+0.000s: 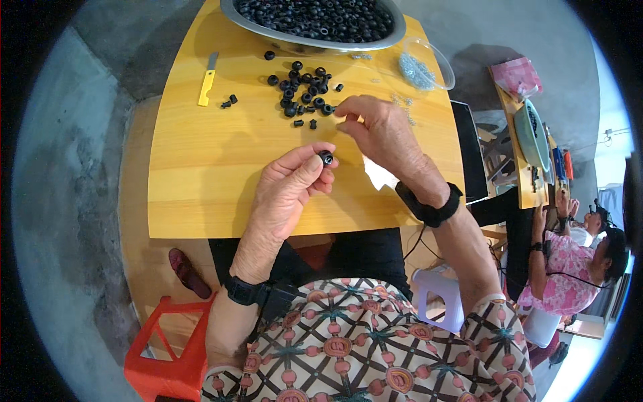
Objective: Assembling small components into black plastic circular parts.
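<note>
My left grip [288, 177]: clamped on a round black piece [326, 159], between thumb and fingertips, over the near part of the table [194, 194] | my right grip [382, 124]: farther and to the right, beside the loose black pieces [307, 78]; can't tell whether it pinches anything | metal basin [315, 45]: far edge.

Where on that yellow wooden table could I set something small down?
The broadest bare patch lies between the flat yellow-handled knife, the near edge of the table and the left hand. It's crowded farther back: small round black pieces lie scattered before the big silver metal basin, with the clear plastic container at right.
</note>
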A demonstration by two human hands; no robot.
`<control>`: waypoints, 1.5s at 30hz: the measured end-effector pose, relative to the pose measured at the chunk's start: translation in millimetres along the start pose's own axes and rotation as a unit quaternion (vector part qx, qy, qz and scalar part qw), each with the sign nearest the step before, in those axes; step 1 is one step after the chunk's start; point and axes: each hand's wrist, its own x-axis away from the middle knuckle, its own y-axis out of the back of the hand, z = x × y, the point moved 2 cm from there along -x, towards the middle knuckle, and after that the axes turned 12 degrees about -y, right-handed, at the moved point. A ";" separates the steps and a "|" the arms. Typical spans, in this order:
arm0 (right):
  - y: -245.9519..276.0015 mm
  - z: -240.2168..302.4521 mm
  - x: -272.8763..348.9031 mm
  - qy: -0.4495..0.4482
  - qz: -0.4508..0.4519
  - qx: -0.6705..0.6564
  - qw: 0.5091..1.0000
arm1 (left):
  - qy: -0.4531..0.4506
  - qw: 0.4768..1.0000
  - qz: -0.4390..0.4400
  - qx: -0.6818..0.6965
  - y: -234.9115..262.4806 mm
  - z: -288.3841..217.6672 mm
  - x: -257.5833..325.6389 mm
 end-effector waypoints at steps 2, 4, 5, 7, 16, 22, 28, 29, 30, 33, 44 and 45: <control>2.4 -11.8 -9.8 -0.010 -0.027 0.015 0.999 | -0.004 1.000 0.003 0.002 -1.0 -0.8 0.2; 8.7 -23.5 -16.3 -0.040 -0.048 0.034 0.997 | 0.002 1.000 0.002 -0.001 -1.0 -0.6 -0.1; 8.8 -26.4 -17.6 -0.039 -0.047 0.035 0.998 | 0.002 1.000 0.001 0.000 -0.8 -0.8 0.0; 6.9 -30.4 -18.6 -0.059 -0.027 0.055 0.996 | -0.003 1.000 0.003 -0.002 0.0 -0.7 0.2; -10.3 -26.9 -18.0 -0.037 0.009 0.094 0.995 | 0.001 1.000 0.005 -0.005 -0.2 1.4 -0.2; -6.1 -30.0 -5.4 -0.014 0.003 0.054 0.998 | -0.007 1.000 0.014 -0.023 2.4 2.2 -0.4; -4.9 -26.4 5.7 -0.065 0.046 0.039 0.996 | -0.008 1.000 0.014 -0.009 3.0 1.3 -0.9; -4.6 -25.9 6.8 -0.066 0.047 0.038 0.996 | -0.007 1.000 0.013 -0.009 2.3 0.8 -0.8; -4.3 -25.9 8.0 -0.070 0.049 0.045 0.995 | -0.005 1.000 0.011 -0.011 1.3 0.2 -0.8; -1.4 -26.6 12.2 -0.084 0.051 0.033 0.995 | -0.006 1.000 0.007 -0.011 1.6 0.5 -1.3; -0.7 -21.8 12.4 -0.060 0.043 -0.020 0.997 | 0.000 1.000 0.003 -0.015 -0.1 -1.2 -1.3; -0.8 -21.1 11.6 -0.052 0.031 -0.021 0.998 | 0.002 1.000 0.004 -0.017 -0.8 -1.0 -1.1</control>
